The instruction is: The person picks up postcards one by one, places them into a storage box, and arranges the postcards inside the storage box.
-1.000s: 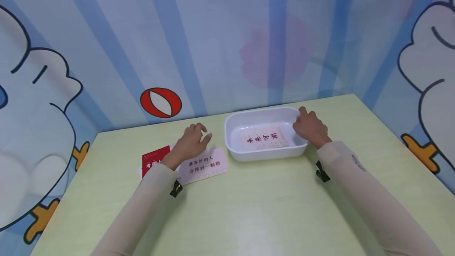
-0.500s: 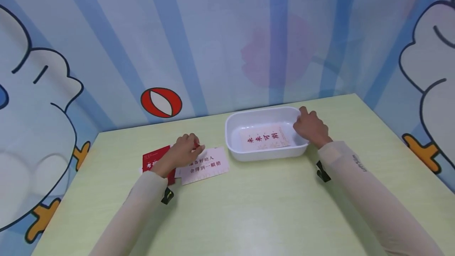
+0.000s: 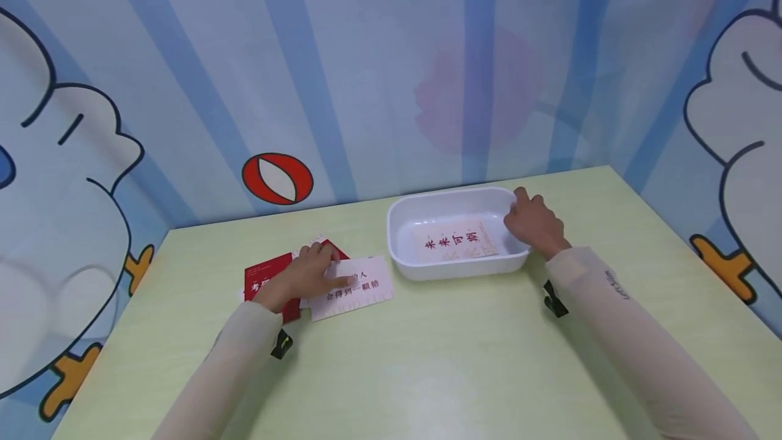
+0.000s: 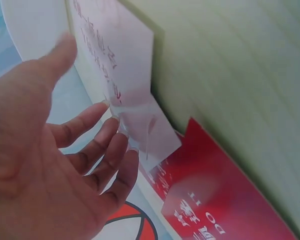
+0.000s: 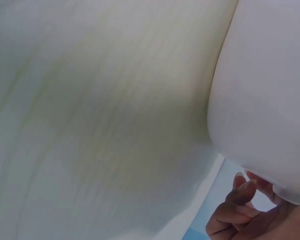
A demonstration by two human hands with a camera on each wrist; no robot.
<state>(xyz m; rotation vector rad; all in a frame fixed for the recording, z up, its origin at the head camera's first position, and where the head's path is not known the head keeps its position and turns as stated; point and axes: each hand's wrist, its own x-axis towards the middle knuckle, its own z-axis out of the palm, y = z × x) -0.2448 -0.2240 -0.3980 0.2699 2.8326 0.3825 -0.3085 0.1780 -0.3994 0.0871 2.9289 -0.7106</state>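
Through my feeds this looks like a table corner dressed in a children's cartoon style, though I can't tell what kind of building holds it. A pale yellow-green tabletop [image 3: 452,365] with a faint wood-like grain is closed in at the back and on both sides by a blue-striped printed backdrop [image 3: 391,87]. On that print I see a big white cartoon figure [image 3: 55,236] with orange feet [image 3: 73,379], a second white figure [image 3: 754,195] opposite, and a red-and-white ball [image 3: 250,178].
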